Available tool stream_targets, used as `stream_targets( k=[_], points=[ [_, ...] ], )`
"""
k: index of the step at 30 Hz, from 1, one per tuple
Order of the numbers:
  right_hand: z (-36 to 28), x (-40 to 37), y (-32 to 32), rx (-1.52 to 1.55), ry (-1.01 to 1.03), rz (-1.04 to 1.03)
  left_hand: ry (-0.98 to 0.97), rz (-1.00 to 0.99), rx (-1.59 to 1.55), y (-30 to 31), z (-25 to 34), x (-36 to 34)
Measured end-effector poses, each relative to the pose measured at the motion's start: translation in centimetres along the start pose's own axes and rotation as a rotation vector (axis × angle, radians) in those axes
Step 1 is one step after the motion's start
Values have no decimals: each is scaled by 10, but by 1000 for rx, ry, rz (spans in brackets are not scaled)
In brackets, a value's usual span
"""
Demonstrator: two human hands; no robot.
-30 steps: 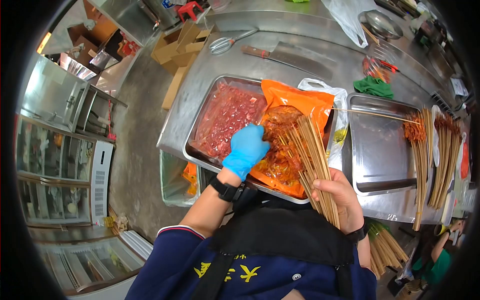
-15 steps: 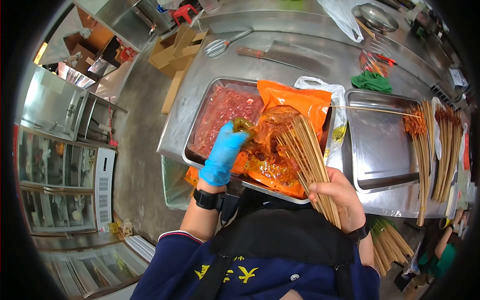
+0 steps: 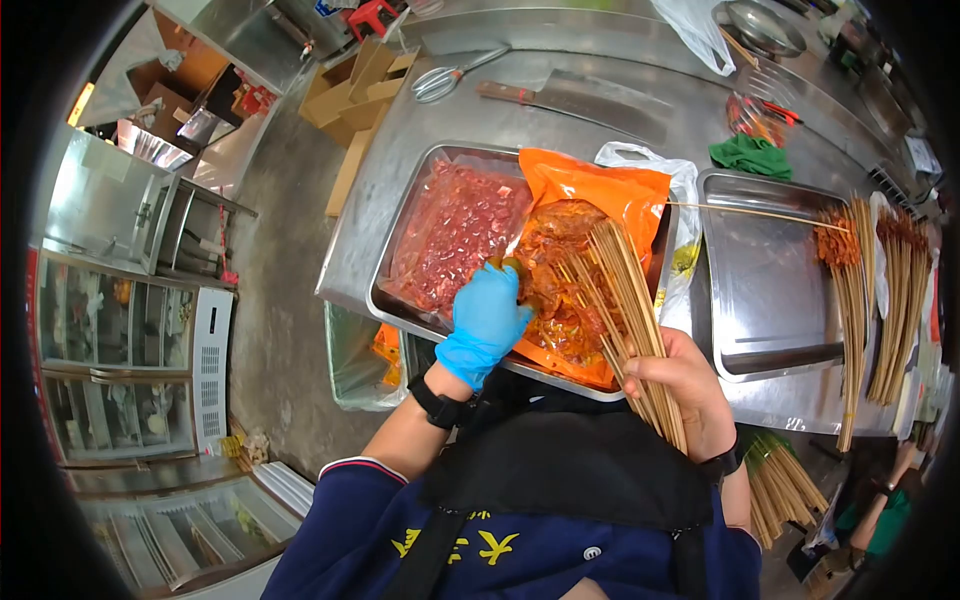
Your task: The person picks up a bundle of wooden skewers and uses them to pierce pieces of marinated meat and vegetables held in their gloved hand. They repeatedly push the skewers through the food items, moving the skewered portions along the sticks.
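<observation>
My left hand (image 3: 485,318), in a blue glove with brown-stained fingertips, is at the left edge of the orange-red marinated meat (image 3: 570,235). Its fingers are bent but apart, and I see nothing held between them. The meat lies on an opened orange bag (image 3: 600,185). Bare and closed, my right hand (image 3: 690,385) grips a bundle of bamboo skewers (image 3: 632,290). The skewers' upper ends slant over the meat. Left of the meat, a clear bag of red raw meat (image 3: 465,225) shares the same metal tray (image 3: 405,318).
A second metal tray (image 3: 770,355) stands to the right, with loaded skewers (image 3: 840,250) along its right side. One long skewer (image 3: 750,212) crosses its top. Behind lie a cleaver (image 3: 590,105), scissors (image 3: 440,82) and a green cloth (image 3: 750,155). A lined bin (image 3: 350,360) is at lower left.
My left hand has moved right and slightly down, and its wrist has turned. The red raw meat shows more fully now. My right hand still holds the skewers in nearly the same place.
</observation>
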State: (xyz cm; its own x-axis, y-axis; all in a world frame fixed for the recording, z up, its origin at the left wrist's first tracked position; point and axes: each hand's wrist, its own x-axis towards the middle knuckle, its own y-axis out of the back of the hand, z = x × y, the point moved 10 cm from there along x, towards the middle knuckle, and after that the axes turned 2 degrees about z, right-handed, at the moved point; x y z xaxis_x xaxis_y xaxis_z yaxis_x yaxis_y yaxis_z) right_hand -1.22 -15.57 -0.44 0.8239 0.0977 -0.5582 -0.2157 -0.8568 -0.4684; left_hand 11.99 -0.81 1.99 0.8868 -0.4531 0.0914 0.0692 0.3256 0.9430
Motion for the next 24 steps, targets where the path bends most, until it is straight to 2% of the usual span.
stream_targets(
  k=[1, 3, 5, 7, 9, 11, 13, 14, 16, 17, 19, 20, 23, 24],
  points=[
    [-1, -1, 0, 2, 3, 5, 6, 6, 80, -6, -3, 1],
    [-2, -2, -3, 53, 8, -25, 11, 7, -108, -4, -18, 5],
    [-1, -2, -2, 35, 6, -15, 203, -80, -653, -14, -49, 10],
    [0, 0, -2, 19, 7, -10, 184, -10, -585, -8, -69, 14],
    [0, 0, -1, 34, 3, -16, 246, -71, -771, -12, -71, 14],
    [0, -1, -1, 37, -2, -17, 277, -94, -749, -22, -78, 13],
    [0, -1, -1, 43, -1, -10, 234, 140, -765, -4, -83, 16],
    [-1, -1, -2, 57, 7, -16, 232, 139, -768, -5, -84, 18],
    [-1, 0, -4, 69, 12, -30, 87, 171, -449, 6, -76, 23],
    [0, 0, -3, 59, 15, -32, 88, 171, -447, 10, -78, 24],
    [0, -1, -1, 55, 22, -25, 241, 195, -623, 13, -94, 27],
    [-1, -1, -1, 57, 21, -24, 202, 310, -674, 21, -99, 28],
    [-1, 2, -5, 51, 20, -46, 127, 429, -541, 34, -107, 30],
    [-1, 0, -4, 48, 22, -47, 126, 425, -546, 44, -91, 28]
  ],
)
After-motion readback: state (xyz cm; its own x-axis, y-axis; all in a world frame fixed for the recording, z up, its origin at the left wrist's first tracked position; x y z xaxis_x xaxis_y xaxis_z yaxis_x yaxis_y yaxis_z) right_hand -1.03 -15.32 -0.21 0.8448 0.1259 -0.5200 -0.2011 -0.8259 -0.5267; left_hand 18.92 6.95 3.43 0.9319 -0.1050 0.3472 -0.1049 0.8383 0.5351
